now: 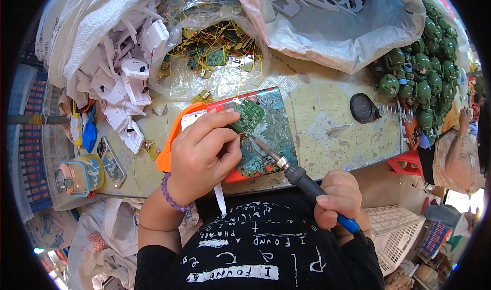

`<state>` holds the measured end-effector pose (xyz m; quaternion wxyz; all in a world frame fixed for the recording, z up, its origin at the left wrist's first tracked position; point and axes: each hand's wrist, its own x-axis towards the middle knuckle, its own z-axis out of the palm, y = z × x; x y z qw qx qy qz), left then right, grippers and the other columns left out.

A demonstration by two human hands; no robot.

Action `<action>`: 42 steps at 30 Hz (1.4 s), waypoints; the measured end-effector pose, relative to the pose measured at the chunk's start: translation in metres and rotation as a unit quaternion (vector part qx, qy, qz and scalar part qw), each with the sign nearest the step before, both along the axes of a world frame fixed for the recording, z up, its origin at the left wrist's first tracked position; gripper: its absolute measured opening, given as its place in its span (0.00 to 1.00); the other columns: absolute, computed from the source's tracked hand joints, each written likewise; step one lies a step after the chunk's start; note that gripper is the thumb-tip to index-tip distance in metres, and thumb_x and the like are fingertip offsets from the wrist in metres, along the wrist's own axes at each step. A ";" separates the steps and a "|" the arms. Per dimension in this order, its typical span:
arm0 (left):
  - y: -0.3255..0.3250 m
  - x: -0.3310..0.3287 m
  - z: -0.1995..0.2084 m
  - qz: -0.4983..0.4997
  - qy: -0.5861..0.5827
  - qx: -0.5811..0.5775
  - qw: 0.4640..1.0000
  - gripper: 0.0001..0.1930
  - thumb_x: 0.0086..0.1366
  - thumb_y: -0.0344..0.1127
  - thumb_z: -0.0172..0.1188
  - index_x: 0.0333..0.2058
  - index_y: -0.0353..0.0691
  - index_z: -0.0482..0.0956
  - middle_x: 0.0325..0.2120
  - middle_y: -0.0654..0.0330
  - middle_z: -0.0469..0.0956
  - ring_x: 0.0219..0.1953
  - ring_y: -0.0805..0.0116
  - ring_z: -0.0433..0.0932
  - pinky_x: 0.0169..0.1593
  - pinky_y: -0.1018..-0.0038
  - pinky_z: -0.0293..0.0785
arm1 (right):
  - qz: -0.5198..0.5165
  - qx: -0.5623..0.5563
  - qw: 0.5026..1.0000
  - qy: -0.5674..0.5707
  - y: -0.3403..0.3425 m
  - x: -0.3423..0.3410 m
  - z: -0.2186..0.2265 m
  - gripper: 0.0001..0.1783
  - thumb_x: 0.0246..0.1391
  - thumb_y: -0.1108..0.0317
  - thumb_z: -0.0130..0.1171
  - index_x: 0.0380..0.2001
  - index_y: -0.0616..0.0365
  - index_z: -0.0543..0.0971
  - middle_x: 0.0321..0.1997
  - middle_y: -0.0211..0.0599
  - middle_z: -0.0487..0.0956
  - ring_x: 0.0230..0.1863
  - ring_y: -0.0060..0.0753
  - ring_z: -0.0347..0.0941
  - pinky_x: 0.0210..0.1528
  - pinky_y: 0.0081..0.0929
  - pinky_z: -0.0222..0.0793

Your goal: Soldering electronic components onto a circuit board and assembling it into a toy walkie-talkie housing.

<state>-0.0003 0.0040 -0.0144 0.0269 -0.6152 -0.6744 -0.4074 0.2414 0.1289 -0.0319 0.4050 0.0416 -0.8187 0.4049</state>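
Observation:
My left hand (201,148), with a purple bead bracelet at the wrist, is closed at the left edge of a green circuit board (251,114). Its index finger lies on the board, and a short red wire shows by the thumb. A white plastic piece (193,117) shows behind the knuckles; a thin white strip (220,200) sticks out below the hand. My right hand (338,199) is wrapped round the handle of a soldering iron (302,180). The iron's tip reaches the board's lower edge, near the red wire. Beneath them lies a red-edged board with a patterned top (276,136).
White plastic parts (123,85) heap at the left, beside a bag of wired circuit boards (215,55). A sack of pale parts (342,39) stands at the back. Green rounded parts (424,70) pile at the right, near a black round dish (364,108). A phone (111,162) lies left.

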 end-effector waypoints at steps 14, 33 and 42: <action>-0.001 0.001 0.003 -0.004 0.021 -0.012 1.000 0.07 0.47 0.22 0.66 0.27 0.35 0.78 0.39 0.55 0.82 0.41 0.55 0.83 0.51 0.61 0.80 | 0.023 0.063 0.998 0.011 0.002 -0.002 0.005 0.15 0.52 0.67 0.65 0.42 0.59 0.78 0.22 0.29 0.72 0.19 0.29 0.67 0.17 0.27 0.59; -0.002 0.003 0.005 0.009 0.024 -0.025 0.999 0.07 0.49 0.22 0.66 0.27 0.35 0.78 0.39 0.54 0.82 0.41 0.54 0.83 0.53 0.59 0.79 | -0.127 0.033 0.991 0.030 0.009 0.023 -0.011 0.12 0.57 0.64 0.61 0.41 0.57 0.75 0.22 0.30 0.71 0.19 0.28 0.66 0.18 0.28 0.58; 0.000 0.008 0.006 0.012 -0.020 -0.026 0.999 0.07 0.49 0.19 0.64 0.28 0.33 0.77 0.40 0.51 0.81 0.43 0.50 0.82 0.57 0.57 0.75 | -0.559 -0.185 0.777 0.223 0.129 0.149 0.068 0.12 0.63 0.65 0.54 0.27 0.59 0.74 0.14 0.22 0.62 0.13 0.13 0.55 0.17 0.13 0.48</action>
